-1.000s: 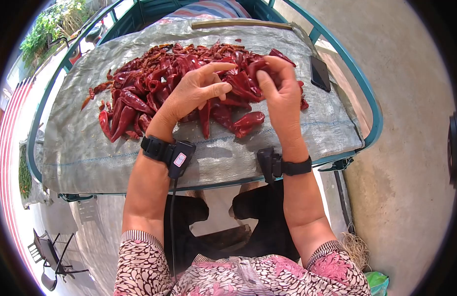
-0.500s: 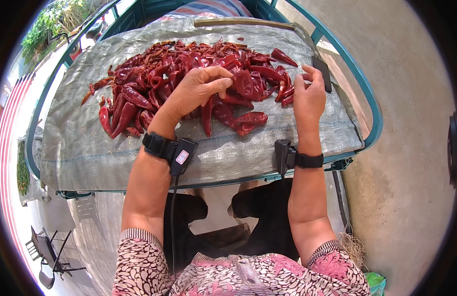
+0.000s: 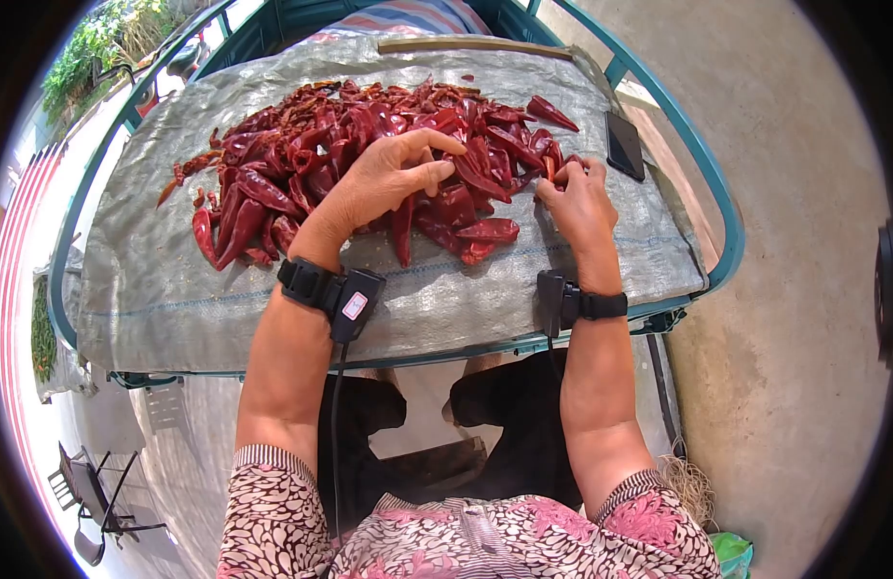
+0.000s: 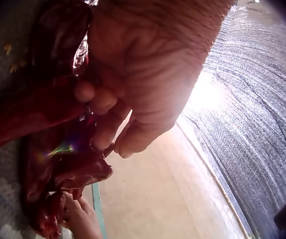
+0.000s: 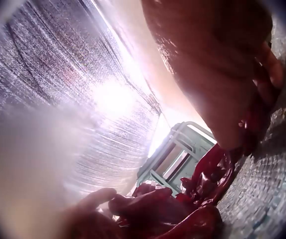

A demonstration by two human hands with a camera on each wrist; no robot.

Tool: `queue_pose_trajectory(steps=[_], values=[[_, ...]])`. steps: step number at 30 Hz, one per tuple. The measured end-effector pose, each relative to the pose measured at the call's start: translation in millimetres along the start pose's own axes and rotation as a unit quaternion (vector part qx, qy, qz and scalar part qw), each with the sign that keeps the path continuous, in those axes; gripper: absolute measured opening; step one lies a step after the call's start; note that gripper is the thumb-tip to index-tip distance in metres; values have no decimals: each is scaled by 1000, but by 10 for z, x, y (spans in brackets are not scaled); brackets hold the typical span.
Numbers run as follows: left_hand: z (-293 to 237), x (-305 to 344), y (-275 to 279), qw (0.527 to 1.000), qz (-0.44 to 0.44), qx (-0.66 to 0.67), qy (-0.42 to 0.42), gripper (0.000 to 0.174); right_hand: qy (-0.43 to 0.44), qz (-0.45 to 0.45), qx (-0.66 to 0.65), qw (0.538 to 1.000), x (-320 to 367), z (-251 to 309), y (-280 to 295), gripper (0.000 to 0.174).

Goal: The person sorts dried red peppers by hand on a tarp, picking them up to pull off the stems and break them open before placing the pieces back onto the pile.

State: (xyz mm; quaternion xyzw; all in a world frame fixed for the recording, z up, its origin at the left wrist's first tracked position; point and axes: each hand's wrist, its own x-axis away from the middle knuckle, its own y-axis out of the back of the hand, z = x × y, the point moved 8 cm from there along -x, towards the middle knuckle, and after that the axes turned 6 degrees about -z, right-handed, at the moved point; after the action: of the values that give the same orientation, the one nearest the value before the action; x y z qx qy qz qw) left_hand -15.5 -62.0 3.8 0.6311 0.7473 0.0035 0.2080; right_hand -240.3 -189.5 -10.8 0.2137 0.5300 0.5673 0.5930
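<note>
A heap of dried red chili peppers point(image 3: 321, 145) lies on a grey woven sheet point(image 3: 157, 280). Over the front of the heap is my left hand point(image 3: 384, 179), its thumb and forefinger bent and spread apart with a gap between them. Several glossy peppers point(image 4: 78, 174) lie right by its fingertips in the left wrist view. At the heap's right end, my right hand point(image 3: 581, 207) reaches down with curled fingers. It grips a red chili pepper point(image 5: 255, 117), partly hidden behind the fingers in the right wrist view.
A black phone point(image 3: 624, 145) lies on the sheet right of the heap. Behind the heap is a wooden strip point(image 3: 475, 45). A teal metal rail point(image 3: 702, 154) borders the cart bed. One loose pepper point(image 3: 552, 113) points out at the heap's upper right.
My right hand moved from the heap's middle out to the right, then down onto peppers at the right end. My left hand stayed nearly in place; the large pepper by its fingertips has dropped lower.
</note>
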Motion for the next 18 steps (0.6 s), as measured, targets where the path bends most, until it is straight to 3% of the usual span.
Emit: queue_pose_trajectory(steps=[5,8,9,12,15,18], values=[[-9,10,2,1000,13,3,8,30,-96,11,-73,993,-86,-101,85,29],[-58,11,48,1000,-14,4,-6,31,55,-179,-210,960,-42,107,362,23],[-69,8,70,999,-30,9,-13,33,108,-187,-254,943,-14,242,425,15],[-107,10,112,997,-65,20,-28,41,160,-46,-428,888,156,615,404,13],[-130,10,122,997,-70,18,-34,54,138,87,-577,800,271,810,279,13],[-104,5,76,998,-53,30,-28,57,142,172,-625,748,347,917,227,20]])
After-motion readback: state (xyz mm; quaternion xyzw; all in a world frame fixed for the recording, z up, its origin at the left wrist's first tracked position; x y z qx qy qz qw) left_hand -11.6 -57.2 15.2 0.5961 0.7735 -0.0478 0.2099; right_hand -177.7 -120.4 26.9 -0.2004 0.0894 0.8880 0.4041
